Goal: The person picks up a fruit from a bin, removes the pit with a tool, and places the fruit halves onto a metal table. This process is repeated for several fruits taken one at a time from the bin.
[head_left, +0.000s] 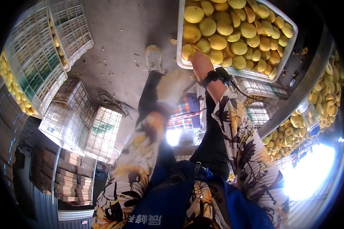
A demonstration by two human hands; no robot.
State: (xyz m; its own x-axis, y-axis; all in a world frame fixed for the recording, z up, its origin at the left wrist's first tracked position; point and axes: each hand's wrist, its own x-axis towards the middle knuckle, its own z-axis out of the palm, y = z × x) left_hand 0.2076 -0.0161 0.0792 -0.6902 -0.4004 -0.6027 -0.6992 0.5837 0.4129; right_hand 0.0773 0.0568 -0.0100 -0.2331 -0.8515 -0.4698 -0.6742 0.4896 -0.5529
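A white crate (289,45) full of yellow fruit pieces (239,48) stands at the top right. At its near left corner is my right hand (200,64), closed on a yellow fruit (188,52), with a black strap (212,77) round the wrist. My left hand (172,87) hangs over the floor, left of and below that corner. It is pale and smeared by motion, so its fingers and anything in them cannot be made out. Patterned sleeves cover both arms.
Fruit-filled crates (36,65) and stacked white crates (65,124) stand on the left. Flattened cardboard (72,177) is piled lower left. A metal rim (294,107) borders more fruit (321,99) on the right. A shoe (153,57) and plaid cloth (185,112) show near the centre.
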